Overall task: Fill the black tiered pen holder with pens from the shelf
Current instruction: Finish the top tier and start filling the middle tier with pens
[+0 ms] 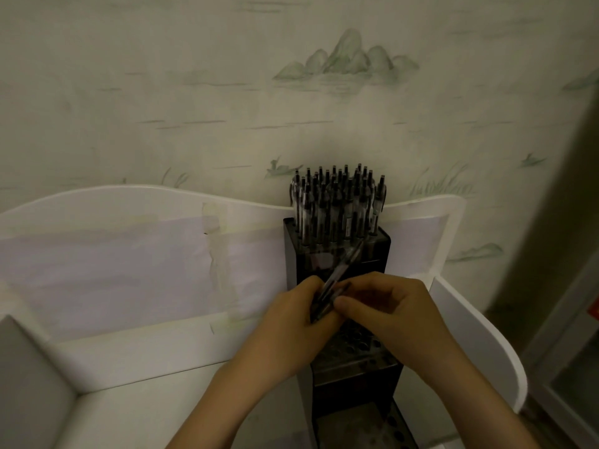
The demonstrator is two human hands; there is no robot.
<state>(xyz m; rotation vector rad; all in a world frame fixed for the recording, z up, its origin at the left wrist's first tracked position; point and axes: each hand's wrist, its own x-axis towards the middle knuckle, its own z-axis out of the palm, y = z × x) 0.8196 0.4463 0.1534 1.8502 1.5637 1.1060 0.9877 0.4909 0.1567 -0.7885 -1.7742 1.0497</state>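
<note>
Surroundings first. Beyond both hands, a wall (227, 92) papered in pale green, printed with faint mountains and reeds. A white shelf (129, 358) with a scalloped back panel runs out to the left of the hands; a curved side panel (479, 338) stands just right of the right hand. A pale sheet (107, 273) is taped across the back panel, a yellowed tape strip (217, 251) running down it, well left of the left hand. A grey block (29, 384) sits at the far left edge.

Black tiered pen holder (337, 254) stands against the back panel, directly under and beyond the hands. Both hands and forearms cover much of its middle tier, so what that tier holds cannot be told; rows of round holes show between the wrists. The lowest tier, nearest the person, shows further holes at bottom edge, dim.

Top tier, just beyond the fingertips: packed with upright pens (337, 202), dark clickers up, clear barrels, rising above the shelf back.

Left hand (291, 325): fingers curled around a small bunch of loose pens (327, 298), which point up and away to the right. Exact number in the bunch unclear, blurred.

Right hand (389, 309): thumb and fingers pinched on the same bunch, touching the left hand, over the middle tier. One pen (346, 264) slants out beyond the fingers, its far end reaching the foot of the top tier.
</note>
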